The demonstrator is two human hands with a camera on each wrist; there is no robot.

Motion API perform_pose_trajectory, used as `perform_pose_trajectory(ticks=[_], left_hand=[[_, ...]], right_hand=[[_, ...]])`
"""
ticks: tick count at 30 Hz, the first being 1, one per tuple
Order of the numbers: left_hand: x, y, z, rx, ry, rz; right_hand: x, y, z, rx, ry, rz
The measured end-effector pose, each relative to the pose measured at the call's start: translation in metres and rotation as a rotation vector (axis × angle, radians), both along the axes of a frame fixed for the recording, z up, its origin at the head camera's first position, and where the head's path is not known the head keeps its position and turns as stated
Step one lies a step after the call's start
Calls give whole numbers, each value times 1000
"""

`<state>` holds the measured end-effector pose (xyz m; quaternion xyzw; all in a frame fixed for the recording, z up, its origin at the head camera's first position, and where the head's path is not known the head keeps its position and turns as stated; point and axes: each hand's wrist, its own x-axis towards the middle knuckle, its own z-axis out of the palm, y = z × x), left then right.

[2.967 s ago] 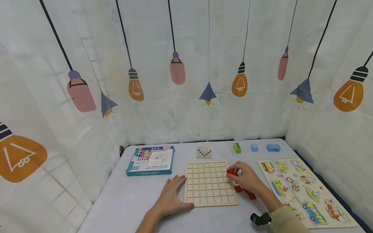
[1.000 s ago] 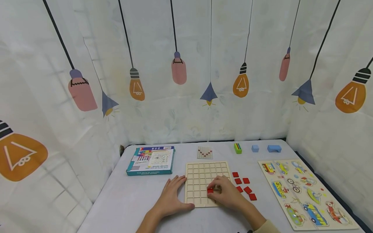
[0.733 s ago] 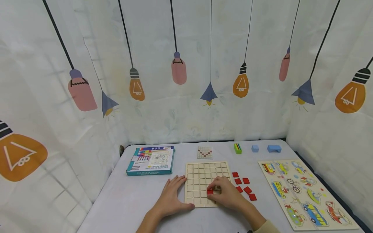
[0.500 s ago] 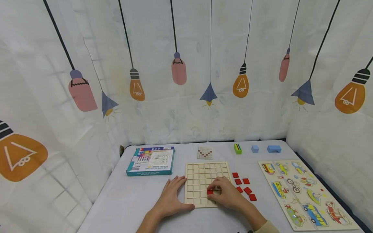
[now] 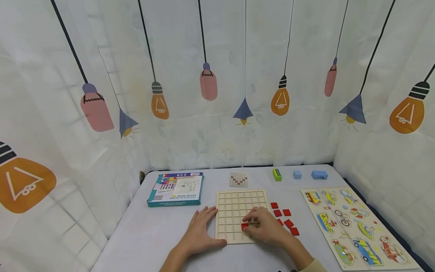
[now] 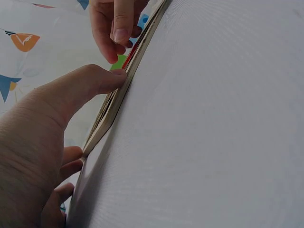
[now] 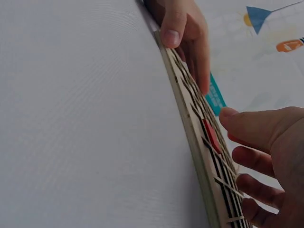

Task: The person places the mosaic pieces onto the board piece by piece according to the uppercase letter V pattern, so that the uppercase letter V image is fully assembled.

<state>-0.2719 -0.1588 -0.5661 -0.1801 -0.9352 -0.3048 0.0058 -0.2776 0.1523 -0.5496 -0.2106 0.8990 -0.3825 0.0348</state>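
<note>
The square wooden grid board (image 5: 229,211) lies on the table, with a red square tile (image 5: 244,227) in a cell toward its near side. My right hand (image 5: 266,226) is bent over that tile, thumb and index finger parted close to it. In the right wrist view the red tile (image 7: 212,136) sits in the grid, with daylight between it and the thumb (image 7: 237,121). My left hand (image 5: 200,232) braces the board's near left corner, fingers extended along the left edge and thumb on the near edge (image 6: 111,81).
Several loose red tiles (image 5: 286,212) lie right of the board. Behind it is a small pattern card (image 5: 239,180). A boxed set (image 5: 176,189) is at back left, a vehicle puzzle board (image 5: 357,223) at right. Green (image 5: 276,174) and blue blocks (image 5: 297,174) stand at the back.
My right hand came from the loose tiles at the right over to the board with a red tile. Since then its fingers have shifted slightly off the tile. The left hand has stayed in place.
</note>
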Motion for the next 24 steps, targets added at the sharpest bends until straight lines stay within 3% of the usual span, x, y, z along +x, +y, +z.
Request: perform_pose_trajectory(ticks=[12,24], left_hand=[[-1,2,0,-5,-6,10],[0,1,1,4,1,6]], right_hand=[[7,28,24,-65,-27,-7],[7,64,27,-65,-17,-50]])
